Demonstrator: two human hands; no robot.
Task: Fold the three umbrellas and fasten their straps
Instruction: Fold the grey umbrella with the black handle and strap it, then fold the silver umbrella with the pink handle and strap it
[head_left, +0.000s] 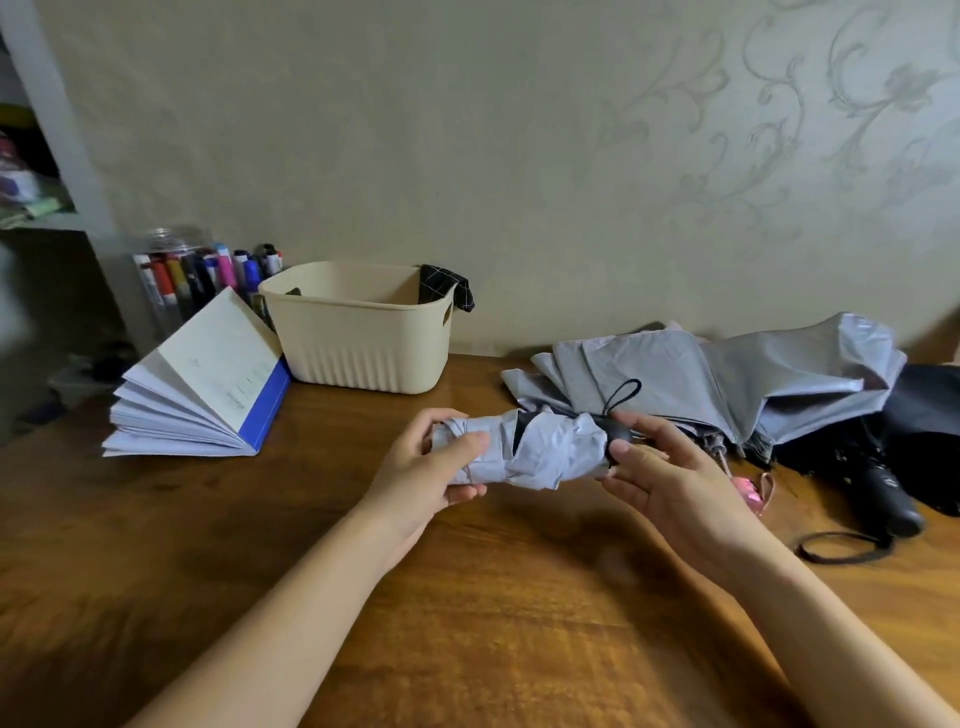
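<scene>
While we hold the small grey umbrella (524, 452) just above the surface (467, 597), in front of the basket (363, 338) and a little to its right, our left grip (436, 467) curls round the rolled cloth at the tip end. Our right grip (675, 478) pinches the black handle between thumb and fingers. Right of the basket the loose grey umbrella (727, 374) lies with its cloth unrolled, and farther right of the basket lies the black umbrella (893, 467).
</scene>
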